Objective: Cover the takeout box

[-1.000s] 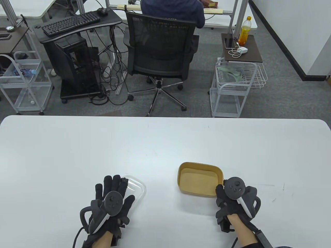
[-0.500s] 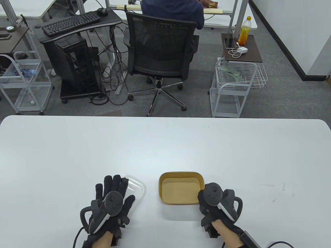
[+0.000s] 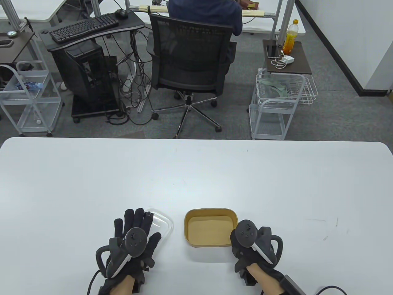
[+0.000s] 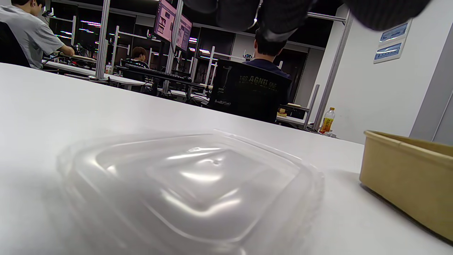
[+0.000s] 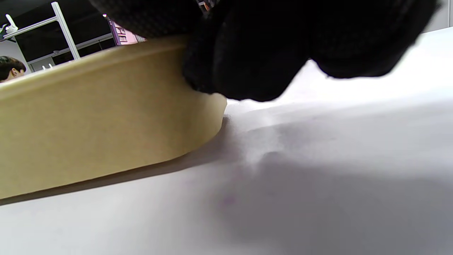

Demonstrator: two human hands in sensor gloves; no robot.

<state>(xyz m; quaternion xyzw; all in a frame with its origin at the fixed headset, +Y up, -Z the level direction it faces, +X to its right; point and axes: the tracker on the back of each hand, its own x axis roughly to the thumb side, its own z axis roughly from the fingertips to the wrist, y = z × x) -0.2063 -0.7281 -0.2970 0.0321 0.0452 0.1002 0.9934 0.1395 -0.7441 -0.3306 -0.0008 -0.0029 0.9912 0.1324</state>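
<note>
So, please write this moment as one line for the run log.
left hand: flat over clear plastic lid | right hand: grips kraft takeout box at right corner | box: open, on white table, beside lid | cover: not yet done

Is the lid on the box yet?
No, the clear lid lies on the table partly under the left hand, apart from the open box held by the right hand.

Left hand (image 3: 132,239) covers most of the clear lid (image 3: 161,222), right hand (image 3: 253,242) hides the box's (image 3: 210,227) near right corner, and in the right wrist view the box runs off the left edge
</note>
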